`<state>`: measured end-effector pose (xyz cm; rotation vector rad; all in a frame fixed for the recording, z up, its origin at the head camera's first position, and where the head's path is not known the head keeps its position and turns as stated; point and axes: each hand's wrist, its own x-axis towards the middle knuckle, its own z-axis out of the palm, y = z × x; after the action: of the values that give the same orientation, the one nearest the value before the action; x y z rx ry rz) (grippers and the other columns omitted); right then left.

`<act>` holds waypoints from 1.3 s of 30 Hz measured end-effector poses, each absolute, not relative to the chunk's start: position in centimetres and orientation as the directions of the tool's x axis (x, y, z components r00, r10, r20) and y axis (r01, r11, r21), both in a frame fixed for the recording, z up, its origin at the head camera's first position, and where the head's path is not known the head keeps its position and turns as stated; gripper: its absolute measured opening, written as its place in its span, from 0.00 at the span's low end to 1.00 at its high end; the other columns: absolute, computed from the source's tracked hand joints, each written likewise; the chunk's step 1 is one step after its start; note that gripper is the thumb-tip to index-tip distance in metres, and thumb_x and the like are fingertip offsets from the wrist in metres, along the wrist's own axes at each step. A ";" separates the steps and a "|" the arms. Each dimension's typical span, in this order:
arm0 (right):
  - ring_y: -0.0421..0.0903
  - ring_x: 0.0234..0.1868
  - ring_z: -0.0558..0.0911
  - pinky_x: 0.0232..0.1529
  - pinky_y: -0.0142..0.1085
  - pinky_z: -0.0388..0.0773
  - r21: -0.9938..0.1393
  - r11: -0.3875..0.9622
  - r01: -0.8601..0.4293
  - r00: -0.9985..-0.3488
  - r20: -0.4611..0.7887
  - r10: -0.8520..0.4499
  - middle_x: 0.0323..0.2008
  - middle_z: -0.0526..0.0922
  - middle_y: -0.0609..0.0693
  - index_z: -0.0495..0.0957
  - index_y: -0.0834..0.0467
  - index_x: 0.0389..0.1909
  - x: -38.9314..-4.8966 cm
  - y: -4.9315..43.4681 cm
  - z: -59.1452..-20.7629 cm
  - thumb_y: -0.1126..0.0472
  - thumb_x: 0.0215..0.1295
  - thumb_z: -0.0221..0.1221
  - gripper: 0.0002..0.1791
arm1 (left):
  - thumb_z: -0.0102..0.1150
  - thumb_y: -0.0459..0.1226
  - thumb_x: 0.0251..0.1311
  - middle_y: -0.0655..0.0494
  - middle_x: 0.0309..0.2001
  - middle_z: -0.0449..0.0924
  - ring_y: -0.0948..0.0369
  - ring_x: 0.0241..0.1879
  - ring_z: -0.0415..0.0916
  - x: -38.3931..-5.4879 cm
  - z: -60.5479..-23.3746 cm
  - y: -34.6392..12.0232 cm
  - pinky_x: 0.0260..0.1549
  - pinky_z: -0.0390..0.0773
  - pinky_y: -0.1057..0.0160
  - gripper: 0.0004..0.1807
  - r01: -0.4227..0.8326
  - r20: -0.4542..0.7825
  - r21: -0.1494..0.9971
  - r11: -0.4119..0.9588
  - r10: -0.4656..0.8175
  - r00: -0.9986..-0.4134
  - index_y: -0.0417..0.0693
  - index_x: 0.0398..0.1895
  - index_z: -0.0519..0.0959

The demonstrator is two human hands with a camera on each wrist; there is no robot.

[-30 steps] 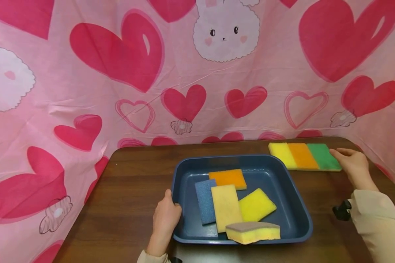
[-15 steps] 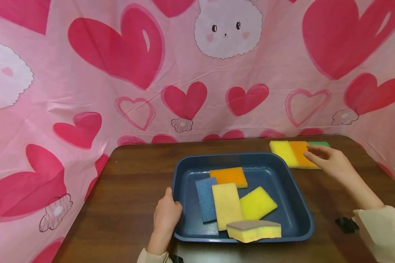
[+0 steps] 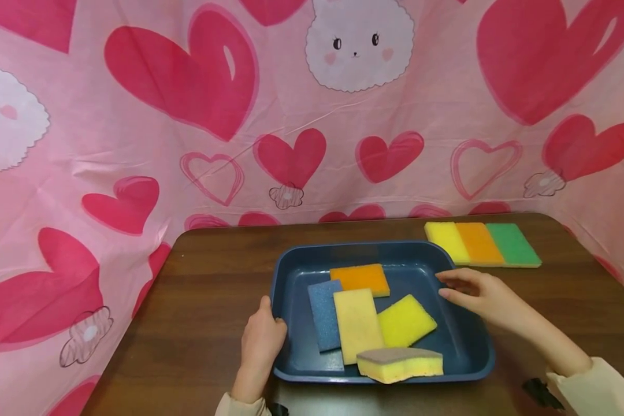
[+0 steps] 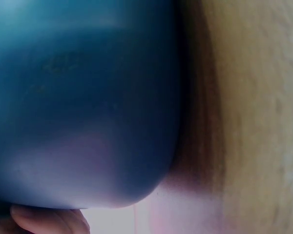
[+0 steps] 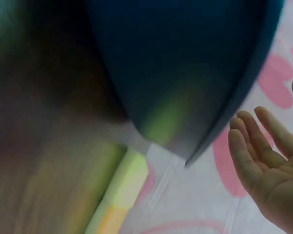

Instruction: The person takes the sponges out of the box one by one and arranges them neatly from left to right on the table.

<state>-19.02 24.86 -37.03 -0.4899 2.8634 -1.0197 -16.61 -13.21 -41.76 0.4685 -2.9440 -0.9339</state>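
A dark blue rectangular pan (image 3: 304, 254) stands on the table, with my left hand (image 3: 262, 341) gripping its left rim. In the left wrist view the pan's outer wall (image 4: 88, 107) fills much of the picture, fingers (image 4: 49, 222) at its edge. My right hand (image 3: 478, 294) hovers over the pan's right rim, fingers loosely spread and holding nothing. Inside the pan lie an orange sponge (image 3: 364, 279), a blue sponge (image 3: 322, 323), a cream sponge (image 3: 356, 326) overlapping it, a yellow sponge (image 3: 408, 323), and a grey-topped yellow sponge (image 3: 400, 365) on edge at the front.
At the back right of the brown table (image 3: 213, 277), a yellow sponge (image 3: 447, 241), an orange sponge (image 3: 480, 244) and a green sponge (image 3: 515, 245) lie side by side in a row. A pink heart-patterned cloth (image 3: 301, 104) hangs behind the table.
My right hand has left the green sponge at the back right and moved left and nearer, to above the pan's right rim. My left hand has stayed on the pan.
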 end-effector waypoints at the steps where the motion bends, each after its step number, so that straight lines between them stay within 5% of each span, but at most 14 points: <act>1: 0.32 0.44 0.80 0.41 0.23 0.76 -0.628 0.724 -0.285 -0.943 0.048 -0.329 0.51 0.81 0.59 0.76 0.62 0.55 -18.7 24.6 -37.2 0.55 0.62 0.60 0.23 | 0.49 0.32 0.53 0.38 0.26 0.79 0.49 0.22 0.75 -16.6 -41.8 -13.2 0.21 0.67 0.54 0.12 -0.280 -0.076 0.565 0.776 -0.289 -0.954 0.38 0.41 0.68; 22: 0.33 0.40 0.75 0.39 0.28 0.75 -0.630 0.470 -0.618 -0.706 0.183 -0.684 0.42 0.80 0.43 0.78 0.51 0.48 -14.3 21.7 -40.2 0.54 0.58 0.64 0.16 | 0.49 0.32 0.53 0.37 0.28 0.79 0.48 0.22 0.75 -16.5 -41.7 -13.3 0.21 0.68 0.53 0.13 -0.279 -0.076 0.564 0.778 -0.287 -0.955 0.37 0.43 0.69; 39: 0.31 0.42 0.75 0.40 0.26 0.76 -0.654 0.458 -0.602 -0.682 0.123 -0.721 0.45 0.79 0.41 0.76 0.48 0.49 -13.6 21.1 -40.4 0.49 0.59 0.63 0.18 | 0.49 0.31 0.54 0.38 0.29 0.79 0.52 0.21 0.73 -16.7 -41.7 -13.2 0.20 0.67 0.56 0.14 -0.286 -0.095 0.573 0.768 -0.284 -0.954 0.37 0.45 0.69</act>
<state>-13.62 21.11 -40.42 -1.1599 2.5322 -1.0293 -16.65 -13.19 -41.66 0.4767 -2.9561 -0.9593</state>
